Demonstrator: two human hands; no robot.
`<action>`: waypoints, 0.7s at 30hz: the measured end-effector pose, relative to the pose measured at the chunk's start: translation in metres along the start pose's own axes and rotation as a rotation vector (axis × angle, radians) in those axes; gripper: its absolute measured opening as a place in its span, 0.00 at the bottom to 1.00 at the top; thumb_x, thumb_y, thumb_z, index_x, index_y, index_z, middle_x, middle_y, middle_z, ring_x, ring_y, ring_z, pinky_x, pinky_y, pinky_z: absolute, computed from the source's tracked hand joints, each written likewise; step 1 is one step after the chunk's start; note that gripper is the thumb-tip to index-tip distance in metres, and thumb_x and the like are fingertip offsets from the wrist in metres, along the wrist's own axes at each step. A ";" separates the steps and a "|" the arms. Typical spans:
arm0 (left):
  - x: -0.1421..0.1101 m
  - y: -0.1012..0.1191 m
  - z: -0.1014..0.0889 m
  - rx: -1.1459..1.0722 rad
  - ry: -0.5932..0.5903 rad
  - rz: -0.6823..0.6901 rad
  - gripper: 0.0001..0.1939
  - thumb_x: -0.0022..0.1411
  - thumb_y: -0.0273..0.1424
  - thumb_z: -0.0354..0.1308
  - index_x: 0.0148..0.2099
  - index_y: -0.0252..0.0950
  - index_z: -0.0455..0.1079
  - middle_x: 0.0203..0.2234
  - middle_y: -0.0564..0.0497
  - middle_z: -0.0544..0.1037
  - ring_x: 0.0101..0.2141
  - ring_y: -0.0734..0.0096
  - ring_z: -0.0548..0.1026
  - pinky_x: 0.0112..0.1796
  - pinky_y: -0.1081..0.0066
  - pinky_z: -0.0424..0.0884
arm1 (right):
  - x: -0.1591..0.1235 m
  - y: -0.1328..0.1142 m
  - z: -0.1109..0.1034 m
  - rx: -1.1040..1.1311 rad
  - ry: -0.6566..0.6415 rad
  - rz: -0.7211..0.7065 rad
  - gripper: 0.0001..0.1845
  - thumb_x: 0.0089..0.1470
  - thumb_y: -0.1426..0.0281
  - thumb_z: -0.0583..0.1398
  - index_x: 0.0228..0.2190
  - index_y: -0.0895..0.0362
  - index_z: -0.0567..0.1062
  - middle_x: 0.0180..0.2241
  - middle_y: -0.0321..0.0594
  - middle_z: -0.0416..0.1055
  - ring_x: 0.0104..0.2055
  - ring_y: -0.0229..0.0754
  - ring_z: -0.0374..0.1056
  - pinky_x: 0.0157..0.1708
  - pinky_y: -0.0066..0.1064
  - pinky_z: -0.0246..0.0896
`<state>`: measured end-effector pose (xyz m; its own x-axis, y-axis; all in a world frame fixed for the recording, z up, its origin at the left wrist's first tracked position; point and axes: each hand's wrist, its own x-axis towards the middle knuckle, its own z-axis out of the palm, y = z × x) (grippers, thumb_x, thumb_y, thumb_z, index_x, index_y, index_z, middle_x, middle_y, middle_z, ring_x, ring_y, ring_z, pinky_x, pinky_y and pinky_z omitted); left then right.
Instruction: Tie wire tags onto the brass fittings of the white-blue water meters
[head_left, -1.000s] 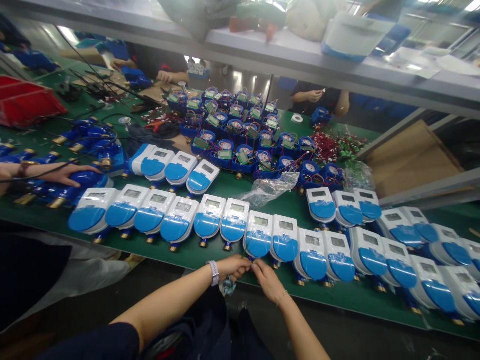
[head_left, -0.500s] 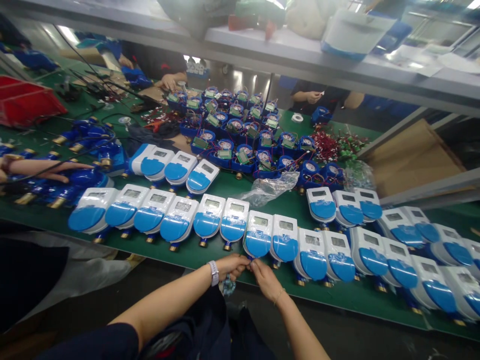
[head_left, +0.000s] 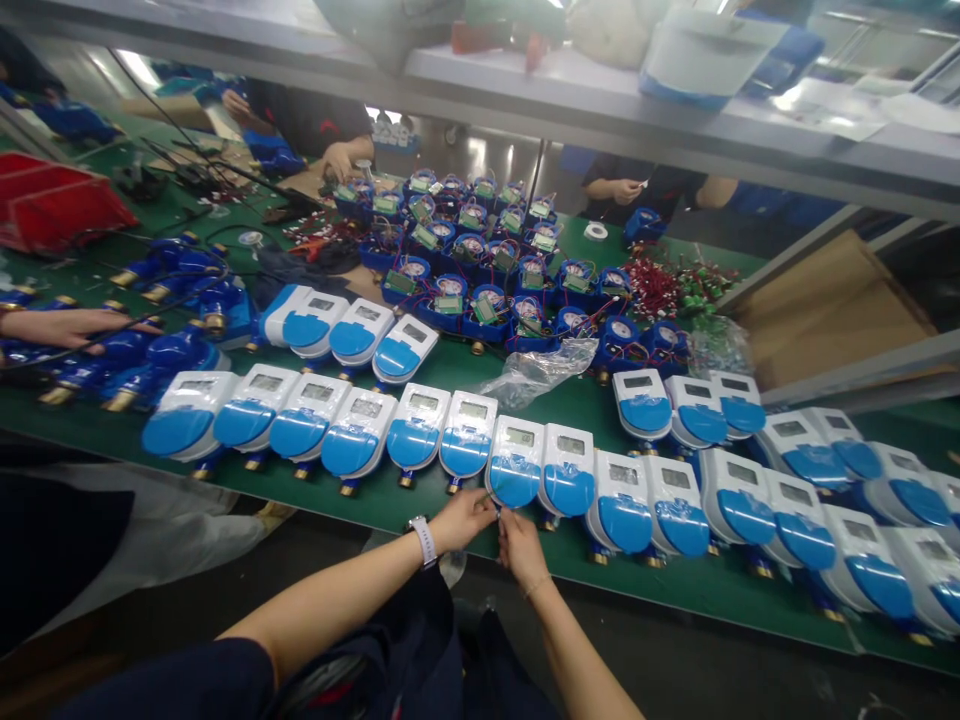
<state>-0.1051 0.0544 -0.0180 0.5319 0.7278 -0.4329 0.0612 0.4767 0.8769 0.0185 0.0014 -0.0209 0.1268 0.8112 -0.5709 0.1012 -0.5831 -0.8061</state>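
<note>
A white and blue water meter (head_left: 515,468) with a lit display lies at the table's front edge, its lower end towards me. My left hand (head_left: 463,518), a pale watch on its wrist, pinches at the lower left of this meter. Beside it, my right hand (head_left: 523,548) has its fingers closed just under the meter's lower end. Whatever lies between the fingertips is too small to make out. Close to my hands stand the neighbouring water meters, one at left (head_left: 469,436) and one at right (head_left: 568,470).
More finished meters line the green table (head_left: 420,512) on both sides. Open blue meter bodies (head_left: 469,250) with wires stand behind, near a clear plastic bag (head_left: 544,370). A co-worker's hand (head_left: 67,328) rests over blue brass-ended bodies at left. A shelf (head_left: 480,95) crosses above.
My left hand has risen slightly towards the meter's lower left side, and a small gap now shows between my hands. The bluish bundle below my left hand is mostly out of sight.
</note>
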 end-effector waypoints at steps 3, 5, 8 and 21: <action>-0.006 -0.002 0.005 -0.002 0.095 0.066 0.13 0.47 0.38 0.60 0.26 0.32 0.65 0.21 0.53 0.68 0.24 0.76 0.63 0.26 0.75 0.58 | -0.003 0.005 0.010 0.262 0.048 0.103 0.25 0.47 0.45 0.49 0.17 0.54 0.56 0.10 0.24 0.45 0.10 0.31 0.45 0.13 0.27 0.49; -0.010 -0.002 0.006 -0.098 0.173 -0.056 0.15 0.48 0.40 0.59 0.26 0.33 0.64 0.16 0.57 0.62 0.18 0.80 0.58 0.22 0.77 0.54 | -0.007 0.011 0.010 0.331 0.042 0.058 0.25 0.47 0.46 0.50 0.18 0.55 0.61 0.13 0.29 0.55 0.15 0.34 0.54 0.19 0.28 0.55; -0.017 0.004 -0.001 -0.408 0.200 -0.296 0.15 0.54 0.43 0.53 0.30 0.34 0.62 0.12 0.63 0.48 0.13 0.84 0.44 0.16 0.78 0.42 | -0.019 0.019 0.007 0.342 -0.072 -0.049 0.22 0.48 0.50 0.53 0.25 0.57 0.69 0.28 0.41 0.69 0.34 0.41 0.66 0.35 0.32 0.60; -0.059 0.022 -0.021 -0.833 0.160 -0.147 0.12 0.57 0.38 0.51 0.29 0.34 0.60 0.20 0.56 0.61 0.22 0.78 0.65 0.27 0.75 0.64 | -0.066 -0.003 0.051 0.523 -0.512 0.141 0.22 0.42 0.62 0.63 0.39 0.56 0.66 0.35 0.38 0.68 0.15 0.25 0.51 0.12 0.20 0.42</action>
<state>-0.1528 0.0329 0.0224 0.4374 0.6613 -0.6094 -0.5529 0.7322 0.3977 -0.0402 -0.0479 0.0112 -0.3850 0.7239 -0.5726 -0.3806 -0.6897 -0.6160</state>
